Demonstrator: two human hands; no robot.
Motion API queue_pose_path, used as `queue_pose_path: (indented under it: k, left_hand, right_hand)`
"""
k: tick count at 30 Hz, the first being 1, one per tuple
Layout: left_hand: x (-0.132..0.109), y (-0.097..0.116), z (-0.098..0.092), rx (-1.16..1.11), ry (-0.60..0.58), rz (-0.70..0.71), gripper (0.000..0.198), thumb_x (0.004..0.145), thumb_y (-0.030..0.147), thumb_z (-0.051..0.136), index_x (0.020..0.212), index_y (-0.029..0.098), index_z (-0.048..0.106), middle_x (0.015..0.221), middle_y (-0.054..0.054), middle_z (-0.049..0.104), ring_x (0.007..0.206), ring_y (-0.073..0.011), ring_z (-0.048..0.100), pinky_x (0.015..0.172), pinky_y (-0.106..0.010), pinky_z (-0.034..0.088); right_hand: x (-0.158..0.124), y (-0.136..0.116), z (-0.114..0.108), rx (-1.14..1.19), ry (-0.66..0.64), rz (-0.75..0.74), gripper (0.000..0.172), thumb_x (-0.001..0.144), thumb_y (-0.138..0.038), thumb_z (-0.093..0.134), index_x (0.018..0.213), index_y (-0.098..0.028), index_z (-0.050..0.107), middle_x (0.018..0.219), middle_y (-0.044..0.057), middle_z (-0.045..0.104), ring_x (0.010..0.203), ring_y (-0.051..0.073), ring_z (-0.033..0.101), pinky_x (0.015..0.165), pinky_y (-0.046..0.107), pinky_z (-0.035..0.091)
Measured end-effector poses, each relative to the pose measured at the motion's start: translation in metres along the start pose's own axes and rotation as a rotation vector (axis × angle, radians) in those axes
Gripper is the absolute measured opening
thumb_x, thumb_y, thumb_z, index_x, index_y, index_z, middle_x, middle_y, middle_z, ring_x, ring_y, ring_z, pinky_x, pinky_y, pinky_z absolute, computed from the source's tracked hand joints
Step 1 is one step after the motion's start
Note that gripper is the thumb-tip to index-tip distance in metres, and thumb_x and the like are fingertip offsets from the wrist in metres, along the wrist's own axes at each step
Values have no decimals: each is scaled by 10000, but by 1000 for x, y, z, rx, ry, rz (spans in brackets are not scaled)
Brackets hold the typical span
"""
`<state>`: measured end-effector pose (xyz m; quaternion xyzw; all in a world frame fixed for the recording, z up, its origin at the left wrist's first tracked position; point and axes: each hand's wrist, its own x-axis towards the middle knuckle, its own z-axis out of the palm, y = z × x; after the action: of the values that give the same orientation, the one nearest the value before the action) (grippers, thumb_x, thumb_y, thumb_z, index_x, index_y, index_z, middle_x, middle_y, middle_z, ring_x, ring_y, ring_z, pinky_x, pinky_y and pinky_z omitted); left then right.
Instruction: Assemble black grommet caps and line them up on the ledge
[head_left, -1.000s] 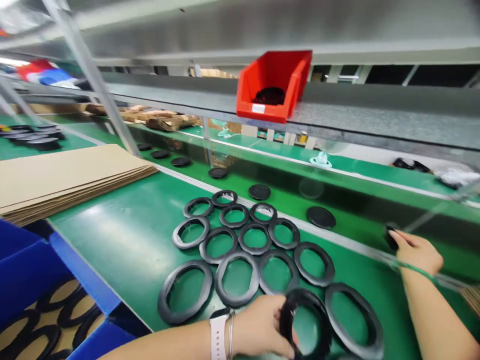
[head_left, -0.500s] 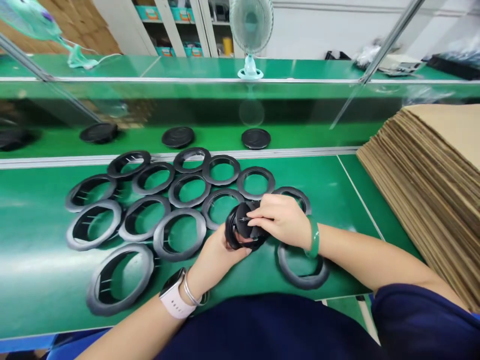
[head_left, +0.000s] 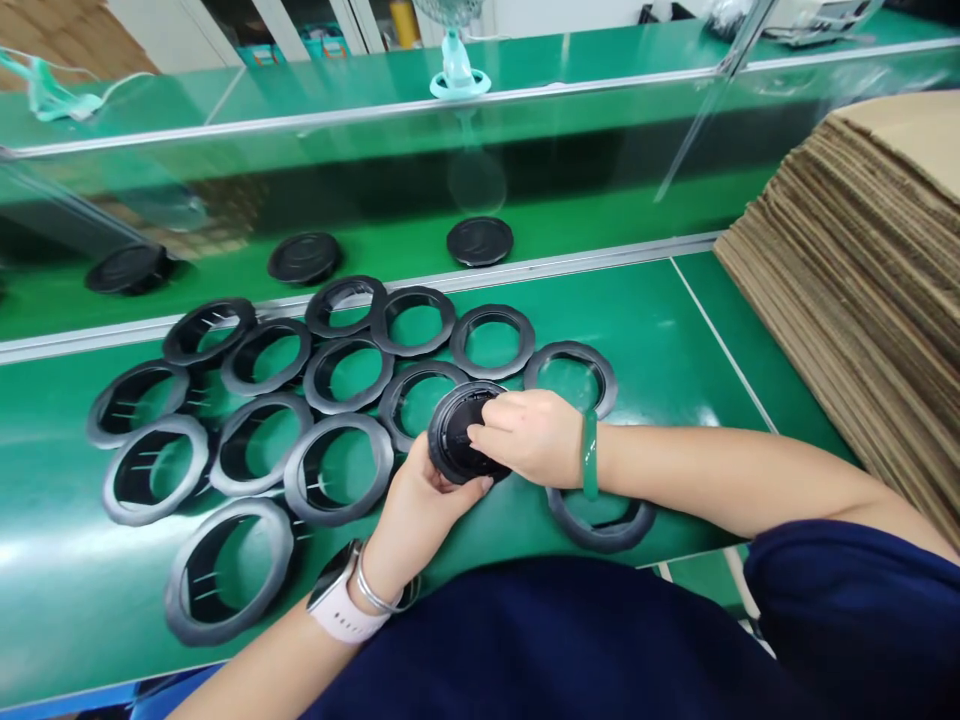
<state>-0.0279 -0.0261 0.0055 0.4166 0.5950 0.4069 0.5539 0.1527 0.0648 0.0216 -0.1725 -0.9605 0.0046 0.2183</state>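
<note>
My left hand (head_left: 420,505) is closed around the lower left rim of a black plastic ring (head_left: 442,440), holding it just above the green tabletop. A black disc (head_left: 459,428) lies inside that ring, facing up. Curled over the disc are the fingers of my right hand (head_left: 529,435), with fingertips together on its surface; they hide its right side. Several dark grey flanged rings (head_left: 339,470) lie on the table to the left of and beyond my hands. One more ring (head_left: 604,535) sits partly under my right forearm.
Black round caps (head_left: 480,242) stand on the ledge behind the table's metal strip (head_left: 600,262). A tall stack of cardboard sheets (head_left: 847,260) is at the right. Beyond the clear panel is a fan base (head_left: 459,82) on the upper shelf.
The black disc, tilted up in my right fingers before, now lies flat within the ring. The ring has turned its face upward. The camera view has tipped down and shifted.
</note>
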Motion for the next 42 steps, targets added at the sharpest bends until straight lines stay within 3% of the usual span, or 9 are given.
queue_pose_path:
  k: [8, 15, 21, 26, 33, 37, 40, 42]
  left_hand:
    - [-1, 0, 1, 18, 0, 0, 561, 697, 270, 836, 1138, 195, 498, 1127, -56, 655, 1046, -253, 660, 852, -347, 583]
    - [-3, 0, 1, 69, -13, 7, 492, 736, 276, 812, 1089, 209, 477, 1048, -25, 655, 969, -224, 674, 795, -311, 583]
    - [-4, 1, 2, 84, -2, 12, 496, 737, 257, 810, 1090, 218, 463, 992, -2, 641, 916, -202, 674, 737, -273, 574]
    - [-4, 0, 2, 101, 13, 15, 520, 709, 247, 818, 1090, 214, 466, 970, -2, 637, 887, -206, 677, 716, -271, 569]
    - [-4, -2, 2, 143, 16, -2, 536, 698, 292, 842, 1063, 215, 457, 947, -1, 633, 860, -208, 677, 695, -280, 572]
    - [-4, -1, 2, 54, -11, -20, 561, 690, 288, 854, 1061, 216, 439, 1007, -17, 648, 927, -216, 679, 730, -288, 587]
    - [-4, 3, 4, -55, 10, 25, 591, 684, 252, 857, 1101, 218, 440, 1104, -37, 648, 1021, -221, 665, 794, -293, 592]
    - [-4, 4, 4, -102, 44, 60, 620, 689, 235, 856, 1146, 223, 438, 1168, -47, 633, 1069, -220, 651, 832, -291, 588]
  right_hand:
    - [3, -1, 1, 72, -130, 101, 132, 975, -218, 568, 914, -139, 655, 859, 74, 564, 789, 213, 524, 704, 329, 439]
    - [4, 0, -3, 151, -157, 116, 142, 989, -227, 561, 943, -112, 629, 902, 95, 592, 848, 220, 551, 799, 352, 481]
    - [3, -6, -4, 134, -153, 142, 108, 961, -213, 608, 994, -111, 622, 904, 92, 598, 845, 230, 564, 776, 361, 489]
    - [3, -17, -3, 75, -140, 210, 237, 979, -162, 524, 1186, -64, 584, 941, 125, 598, 854, 252, 566, 736, 382, 504]
    - [5, -20, -6, 8, -163, 156, 314, 946, -116, 511, 1224, 0, 600, 969, 155, 586, 876, 269, 526, 748, 402, 504]
    - [6, -10, -13, 60, -114, 136, 272, 960, -240, 605, 1164, -64, 645, 982, 134, 561, 941, 280, 499, 799, 422, 475]
    - [6, -2, -21, 166, 77, 208, 181, 961, -269, 617, 1091, -156, 674, 1061, 124, 551, 1015, 280, 490, 872, 441, 451]
    - [6, 2, -24, 292, 212, 331, 270, 950, -250, 630, 1206, -167, 620, 1157, 132, 538, 1080, 279, 491, 938, 453, 441]
